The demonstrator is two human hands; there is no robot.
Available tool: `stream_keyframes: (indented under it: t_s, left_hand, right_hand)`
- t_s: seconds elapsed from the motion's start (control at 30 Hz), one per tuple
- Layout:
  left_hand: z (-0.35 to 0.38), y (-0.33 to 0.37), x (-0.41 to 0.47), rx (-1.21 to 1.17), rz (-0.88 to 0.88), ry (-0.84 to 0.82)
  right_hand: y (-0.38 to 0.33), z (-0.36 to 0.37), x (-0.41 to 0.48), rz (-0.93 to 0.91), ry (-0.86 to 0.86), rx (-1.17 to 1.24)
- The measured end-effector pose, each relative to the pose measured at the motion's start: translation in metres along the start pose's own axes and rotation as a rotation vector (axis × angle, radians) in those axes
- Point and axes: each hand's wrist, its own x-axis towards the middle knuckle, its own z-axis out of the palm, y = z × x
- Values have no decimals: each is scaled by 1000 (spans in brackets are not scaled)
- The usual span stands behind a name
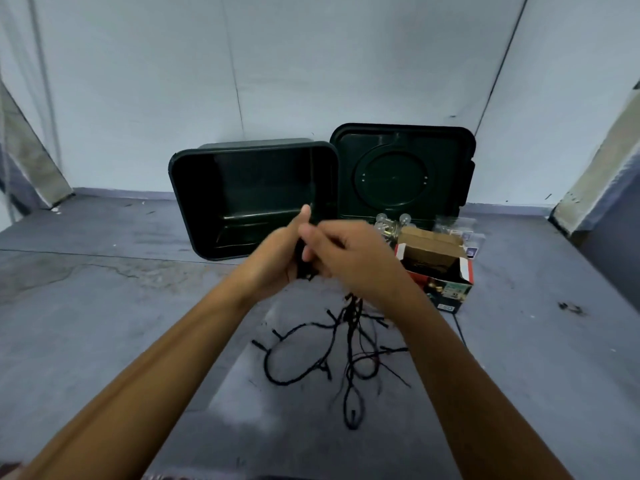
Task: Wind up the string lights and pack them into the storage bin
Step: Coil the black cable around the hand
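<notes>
Both hands busy: left hand [273, 258] fist-wraps the string lights [349, 344], right hand [349, 258] fingertips pinch a strand. Loose tail on floor [104, 306] prob snags, tangling b4 storage bin [180, 188].

From my head, one wide camera looks forward and down, close over my forearms, toward the floor [104, 289] and wall [311, 64].

The storage bin [242, 199] lies on its side on the floor [86, 289], its lid [403, 171] standing just right of it against the wall [311, 64]. A cardboard box [436, 268] sits before the lid — bulbs [389, 225] just behind the box. The string lights [346, 355] lie on the floor before the bin, between the forearms.
</notes>
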Motion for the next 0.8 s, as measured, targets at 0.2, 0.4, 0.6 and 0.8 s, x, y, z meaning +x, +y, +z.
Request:
stream_keyframes:
  t_s: [0.2,0.4,0.6,0.8]
  left_hand:
    - [11,3,-25,-25,-89,-272]
    - [4,34,-21,-308,48,-264]
    - [-11,61,-14,-435,152,-86]
    - [-30,80,-12,-436,219,18]
  right_hand:
    - [13,-11,34,100,135,384]
    - [46,8,15,84,15,451]
    - [85,31,-12,219,-48,283]
    - [105,19,-28,474,-306,33]
